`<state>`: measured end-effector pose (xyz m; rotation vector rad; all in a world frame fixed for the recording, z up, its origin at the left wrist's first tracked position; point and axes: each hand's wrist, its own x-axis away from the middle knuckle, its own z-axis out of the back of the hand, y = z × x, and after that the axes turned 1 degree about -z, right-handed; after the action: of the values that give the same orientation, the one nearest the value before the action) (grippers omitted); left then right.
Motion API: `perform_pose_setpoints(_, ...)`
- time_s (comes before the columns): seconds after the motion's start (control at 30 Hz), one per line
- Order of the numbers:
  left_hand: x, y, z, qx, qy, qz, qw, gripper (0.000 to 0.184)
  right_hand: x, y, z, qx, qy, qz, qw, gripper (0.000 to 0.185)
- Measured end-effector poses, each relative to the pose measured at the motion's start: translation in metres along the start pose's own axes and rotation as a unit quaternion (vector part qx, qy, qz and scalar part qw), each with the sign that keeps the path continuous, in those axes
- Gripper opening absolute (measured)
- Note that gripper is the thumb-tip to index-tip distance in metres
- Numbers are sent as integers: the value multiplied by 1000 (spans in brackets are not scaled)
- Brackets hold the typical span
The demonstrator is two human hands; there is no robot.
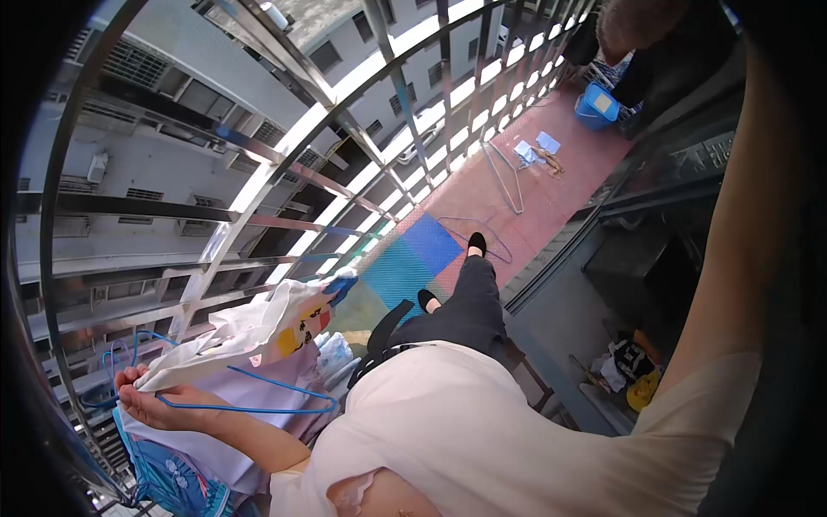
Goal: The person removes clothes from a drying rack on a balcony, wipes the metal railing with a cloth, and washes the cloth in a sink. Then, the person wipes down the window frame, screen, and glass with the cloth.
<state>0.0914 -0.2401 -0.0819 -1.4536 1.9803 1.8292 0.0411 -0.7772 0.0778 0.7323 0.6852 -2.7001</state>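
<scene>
At the lower left my left hand [159, 401] is closed on the edge of a white garment [250, 336] with a coloured print. A blue hanger [258, 405] extends from the same hand to the right, below the garment. Behind and beneath it hang a pale lilac cloth [228, 439] and a light blue patterned item [177, 474]. My right arm reaches up along the right edge of the view; the right hand itself is out of frame.
Metal railings [250, 215] run along the left. Hangers [517, 185], papers [547, 142] and a blue bucket [596, 107] are on the red floor [551, 207]. A person [663, 52] bends at the upper right. A yellow item [643, 390] lies among things at the right.
</scene>
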Motion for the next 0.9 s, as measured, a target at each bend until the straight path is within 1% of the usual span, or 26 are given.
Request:
perform_pose_setpoints(0.03,-13,0,12,-14,8,-23,1000,22,-3,-5,5,-4,11,8,1000,40)
perform_pose_setpoints(0.07,-24,6,15,-34,0,-33,999,22,-7,-5,-1,-15,-2,-5,1000,40)
perform_pose_setpoints(0.1,-28,8,25,-45,5,-45,998,22,-13,-11,-8,-15,-13,1,1000,40)
perform_pose_setpoints(0.2,-54,7,59,-11,12,-35,999,22,-12,-24,-12,-10,-15,12,1000,39)
perform_pose_setpoints(0.23,-57,13,62,-11,53,-36,998,23,-12,-28,-14,-11,-10,20,1000,39)
perform_pose_setpoints(0.37,-78,23,95,-7,19,-46,999,26,-10,-31,-28,-20,-7,30,999,39)
perform_pose_setpoints(0.4,-84,22,100,35,7,-30,999,24,-9,-34,-31,-21,-11,30,999,39)
perform_pose_setpoints(0.43,-88,24,101,42,16,-23,999,23,-10,-35,-34,-19,-16,32,999,38)
perform_pose_setpoints(0.5,-92,30,100,39,-14,-16,999,22,-12,-42,-38,-18,-20,36,999,38)
perform_pose_setpoints(0.6,-87,36,89,-43,27,-26,998,21,-12,-49,-39,-20,-20,42,999,38)
perform_pose_setpoints(0.63,-106,24,111,0,-4,14,1000,22,-13,-51,-40,-20,-20,48,998,38)
perform_pose_setpoints(0.67,-117,16,117,28,15,51,998,21,-15,-51,-39,-20,-22,51,998,37)
perform_pose_setpoints(0.73,-115,20,103,41,-3,96,994,19,-18,-54,-38,-17,-25,63,998,37)
perform_pose_setpoints(0.77,-147,-2,145,113,-106,146,977,20,-22,-58,-36,-16,-25,72,997,37)
perform_pose_setpoints(0.8,-126,12,111,42,58,140,988,24,-26,-60,-36,-17,-37,75,996,37)
perform_pose_setpoints(0.83,-127,5,132,72,-95,126,985,30,-30,-60,-38,-20,-37,80,996,37)
perform_pose_setpoints(0.87,-94,29,90,26,26,71,997,34,-35,-66,-37,-24,-31,92,995,37)
perform_pose_setpoints(0.9,-97,22,106,47,-30,16,998,30,-35,-74,-35,-23,-26,91,995,36)
